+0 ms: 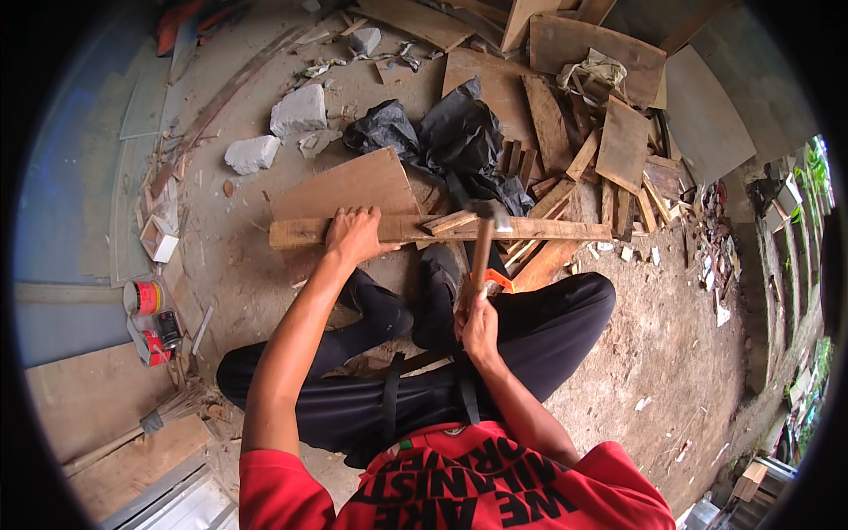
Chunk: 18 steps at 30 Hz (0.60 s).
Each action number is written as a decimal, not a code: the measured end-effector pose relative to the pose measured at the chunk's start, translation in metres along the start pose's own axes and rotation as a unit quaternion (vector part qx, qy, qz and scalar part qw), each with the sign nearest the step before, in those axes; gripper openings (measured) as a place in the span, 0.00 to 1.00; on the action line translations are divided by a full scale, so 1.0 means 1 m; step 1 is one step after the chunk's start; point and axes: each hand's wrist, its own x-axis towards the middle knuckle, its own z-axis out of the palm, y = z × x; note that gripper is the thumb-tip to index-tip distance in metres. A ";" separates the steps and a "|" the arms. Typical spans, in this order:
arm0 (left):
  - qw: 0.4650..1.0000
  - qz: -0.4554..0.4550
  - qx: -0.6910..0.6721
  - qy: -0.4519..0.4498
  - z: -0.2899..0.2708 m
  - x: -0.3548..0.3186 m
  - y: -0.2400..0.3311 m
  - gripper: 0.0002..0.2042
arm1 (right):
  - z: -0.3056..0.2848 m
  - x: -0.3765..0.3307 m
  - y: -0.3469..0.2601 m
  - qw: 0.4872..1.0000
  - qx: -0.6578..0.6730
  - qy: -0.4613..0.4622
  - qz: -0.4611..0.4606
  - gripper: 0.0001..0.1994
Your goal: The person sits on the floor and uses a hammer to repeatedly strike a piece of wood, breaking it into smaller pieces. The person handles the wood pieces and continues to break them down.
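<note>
Left hand (353,233) is clamping a plank (411,230) near its left end, right hand (479,327) is gripping a hammer (482,254) by its handle, the plank is lying crosswise by the person's feet (436,276)

Left grip (356,235) clamped palm-down, thumb (387,249) angled toward the right grip (478,328), bare left arm (296,353) reaching almost straight behind it, right grip curled tight nearer the torso (481,473), right forearm (523,395) slanting back from it, bent knees (590,299) splayed outside both grips, feet (435,283) tucked between them
</note>
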 end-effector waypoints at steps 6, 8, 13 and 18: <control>0.999 -0.010 -0.012 -0.038 -0.005 0.006 -0.001 0.39 | -0.023 0.035 -0.031 0.994 0.073 0.048 -0.072 0.24; 1.000 -0.006 -0.010 -0.023 -0.006 0.002 0.002 0.38 | -0.028 0.034 -0.041 0.993 0.073 0.094 -0.007 0.22; 1.000 -0.006 -0.003 -0.018 -0.005 0.006 0.003 0.37 | -0.075 0.065 -0.022 0.934 0.318 0.069 0.148 0.20; 1.000 0.001 0.013 -0.010 0.003 0.005 -0.001 0.34 | -0.112 0.076 -0.024 0.884 0.409 -0.063 0.217 0.22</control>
